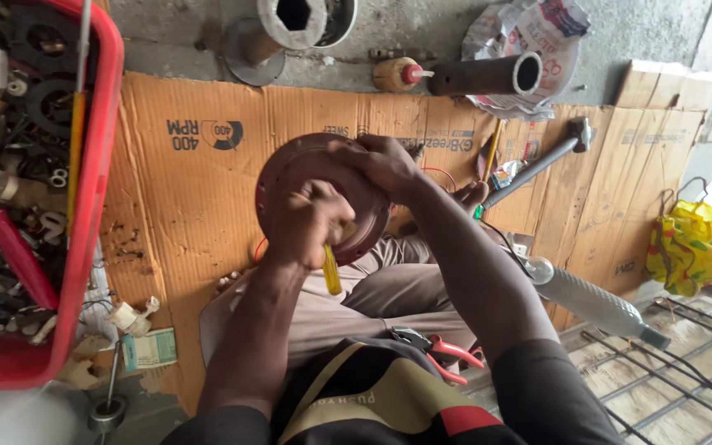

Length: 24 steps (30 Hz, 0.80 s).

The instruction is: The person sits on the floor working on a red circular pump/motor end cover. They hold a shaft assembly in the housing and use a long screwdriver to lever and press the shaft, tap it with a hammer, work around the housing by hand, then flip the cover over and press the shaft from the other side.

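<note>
One round maroon cover is being held over the person's lap, above the cardboard. The left hand is gripping one yellow-handled screwdriver against it; the right hand is clasping its upper rim. Lying around are one pair of red pliers, one hammer, two pipes and one red crate crowding the left.

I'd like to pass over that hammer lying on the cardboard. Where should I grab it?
Grip the hammer by its long grey handle, near the lower end, coming down from above. The handle lies flat on the cardboard with bare space around it, while the heavy head points toward the far edge.
</note>
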Each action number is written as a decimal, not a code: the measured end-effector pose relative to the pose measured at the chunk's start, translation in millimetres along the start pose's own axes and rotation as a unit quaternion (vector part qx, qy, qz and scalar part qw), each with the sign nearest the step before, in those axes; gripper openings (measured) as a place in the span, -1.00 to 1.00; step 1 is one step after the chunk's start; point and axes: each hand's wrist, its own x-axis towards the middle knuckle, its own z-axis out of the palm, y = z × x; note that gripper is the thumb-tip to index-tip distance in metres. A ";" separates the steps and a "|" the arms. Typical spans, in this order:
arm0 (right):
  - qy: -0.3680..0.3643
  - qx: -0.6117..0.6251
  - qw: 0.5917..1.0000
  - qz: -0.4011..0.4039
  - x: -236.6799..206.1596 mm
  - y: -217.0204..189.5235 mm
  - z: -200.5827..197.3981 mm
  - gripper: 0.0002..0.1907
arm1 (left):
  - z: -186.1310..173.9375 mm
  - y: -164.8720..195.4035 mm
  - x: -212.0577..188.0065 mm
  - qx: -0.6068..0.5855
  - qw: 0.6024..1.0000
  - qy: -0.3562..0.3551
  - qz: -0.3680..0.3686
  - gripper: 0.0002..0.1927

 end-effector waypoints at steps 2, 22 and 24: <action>0.032 0.060 0.997 0.032 0.2 6.5 4.9 -0.50 | -2.5 3.7 8.6 -0.087 0.996 -0.004 -0.001 -0.67; 0.163 0.417 0.893 -0.051 -28.5 48.5 18.7 -0.58 | 20.4 22.6 24.4 0.024 0.994 0.064 0.085 -0.74; 0.070 0.358 0.931 -0.029 -45.5 64.1 17.2 -0.56 | 21.6 21.4 27.2 0.015 0.991 0.063 0.114 -0.73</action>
